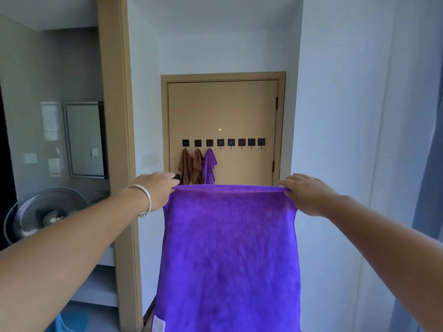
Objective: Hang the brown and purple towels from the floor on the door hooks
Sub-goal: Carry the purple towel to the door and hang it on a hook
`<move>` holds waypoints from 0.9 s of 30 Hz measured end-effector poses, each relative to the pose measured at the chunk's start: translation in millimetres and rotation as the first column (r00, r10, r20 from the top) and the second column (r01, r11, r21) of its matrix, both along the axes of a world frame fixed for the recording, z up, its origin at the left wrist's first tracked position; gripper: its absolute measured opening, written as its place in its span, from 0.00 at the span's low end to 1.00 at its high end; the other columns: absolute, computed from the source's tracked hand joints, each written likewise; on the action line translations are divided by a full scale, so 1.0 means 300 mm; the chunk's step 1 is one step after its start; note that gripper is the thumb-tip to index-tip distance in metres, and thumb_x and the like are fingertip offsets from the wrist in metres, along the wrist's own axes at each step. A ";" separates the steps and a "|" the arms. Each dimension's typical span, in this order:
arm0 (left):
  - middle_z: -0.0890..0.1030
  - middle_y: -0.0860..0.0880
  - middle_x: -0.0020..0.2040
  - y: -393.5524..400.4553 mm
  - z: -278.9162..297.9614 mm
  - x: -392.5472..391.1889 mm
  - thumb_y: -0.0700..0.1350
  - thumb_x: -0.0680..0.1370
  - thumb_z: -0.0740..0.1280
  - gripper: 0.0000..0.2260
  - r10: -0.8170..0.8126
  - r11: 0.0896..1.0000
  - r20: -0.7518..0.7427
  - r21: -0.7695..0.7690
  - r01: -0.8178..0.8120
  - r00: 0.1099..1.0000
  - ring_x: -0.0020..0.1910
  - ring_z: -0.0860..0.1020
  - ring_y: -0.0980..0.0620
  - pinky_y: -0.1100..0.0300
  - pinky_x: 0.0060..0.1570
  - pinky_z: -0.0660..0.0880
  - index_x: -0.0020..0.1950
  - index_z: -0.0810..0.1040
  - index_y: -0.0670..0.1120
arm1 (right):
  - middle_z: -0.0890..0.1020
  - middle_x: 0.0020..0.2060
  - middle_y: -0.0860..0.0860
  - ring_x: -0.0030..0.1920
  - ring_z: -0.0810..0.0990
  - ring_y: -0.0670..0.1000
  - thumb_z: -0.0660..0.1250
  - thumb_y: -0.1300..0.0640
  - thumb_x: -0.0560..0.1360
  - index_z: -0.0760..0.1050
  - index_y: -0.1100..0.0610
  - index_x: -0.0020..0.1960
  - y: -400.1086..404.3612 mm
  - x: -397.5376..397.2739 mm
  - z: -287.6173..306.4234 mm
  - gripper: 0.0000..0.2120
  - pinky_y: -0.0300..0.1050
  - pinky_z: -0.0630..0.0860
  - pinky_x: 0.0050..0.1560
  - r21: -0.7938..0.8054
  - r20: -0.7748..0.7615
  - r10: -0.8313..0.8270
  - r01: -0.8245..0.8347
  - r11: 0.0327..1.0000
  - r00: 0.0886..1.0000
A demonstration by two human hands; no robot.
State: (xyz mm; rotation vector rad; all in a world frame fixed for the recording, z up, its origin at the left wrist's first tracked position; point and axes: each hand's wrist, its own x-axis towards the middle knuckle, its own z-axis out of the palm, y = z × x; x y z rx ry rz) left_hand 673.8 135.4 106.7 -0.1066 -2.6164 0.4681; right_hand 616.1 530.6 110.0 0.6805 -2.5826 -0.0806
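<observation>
A pale hallway ends in a tan door (223, 111), closed in its frame, with a row of eight black hooks (223, 142) across its middle and a small brass peephole (220, 129) above them. Two brown towels (191, 168) hang from the two leftmost hooks and a small purple cloth (209, 167) from the third; the other five hooks are bare.

Both arms reach forward at chest height. The left hand (157, 190) pinches the top left corner of a purple towel (229, 255), fingers curled over the hem; a silver bangle (145, 200) sits on that wrist. The right hand (305, 194) pinches the top right corner, its fingers folded over the edge with the thumb underneath. Between the hands the top hem is stretched taut and level, and the towel hangs flat below them, out of frame at the bottom. A white label (158, 323) shows at the lower left corner, well below the left hand.

The hung towels sit beyond and just above the left hand, partly hidden by the held towel's hem. Left of the left arm, past a tan doorframe (119, 140), stand a fan (45, 214) and a mirror (85, 140). A blue curtain (431, 164) hangs to the right of the right arm.
</observation>
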 end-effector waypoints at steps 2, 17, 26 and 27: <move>0.70 0.53 0.45 -0.033 -0.007 -0.098 0.37 0.78 0.55 0.09 0.002 1.000 -0.007 0.014 -0.002 1.000 0.47 0.73 0.52 0.50 0.47 0.76 0.45 0.72 0.49 | 0.72 0.65 0.45 0.68 0.66 0.49 0.48 0.50 0.83 0.68 0.47 0.69 -0.037 -0.090 0.005 0.18 0.48 0.65 0.67 0.015 -0.005 -0.004 0.004 1.000 1.000; 0.74 0.52 0.52 -0.309 0.020 -0.767 0.38 0.79 0.55 0.14 0.034 0.998 -0.023 0.053 -0.033 0.999 0.52 0.75 0.51 0.57 0.42 0.70 0.59 0.75 0.49 | 0.73 0.65 0.47 0.68 0.67 0.50 0.50 0.50 0.83 0.67 0.49 0.71 -0.360 -0.802 0.058 0.18 0.49 0.67 0.66 0.006 -0.014 -0.001 0.001 1.000 1.000; 0.73 0.52 0.54 -0.404 -0.012 -1.095 0.37 0.79 0.55 0.13 0.061 0.998 0.008 0.030 -0.061 0.998 0.53 0.74 0.51 0.57 0.42 0.69 0.56 0.75 0.48 | 0.72 0.67 0.47 0.70 0.65 0.51 0.50 0.49 0.83 0.65 0.49 0.73 -0.466 -1.205 0.000 0.20 0.50 0.66 0.69 -0.010 0.019 0.021 -0.021 1.000 1.000; 0.73 0.52 0.54 -0.411 -0.014 -1.139 0.37 0.79 0.55 0.13 0.067 0.997 0.009 0.028 -0.068 0.998 0.54 0.74 0.51 0.57 0.42 0.69 0.56 0.75 0.48 | 0.72 0.68 0.47 0.71 0.65 0.51 0.50 0.49 0.83 0.65 0.49 0.73 -0.474 -1.256 -0.005 0.20 0.50 0.65 0.69 -0.011 0.022 0.024 -0.023 1.000 0.999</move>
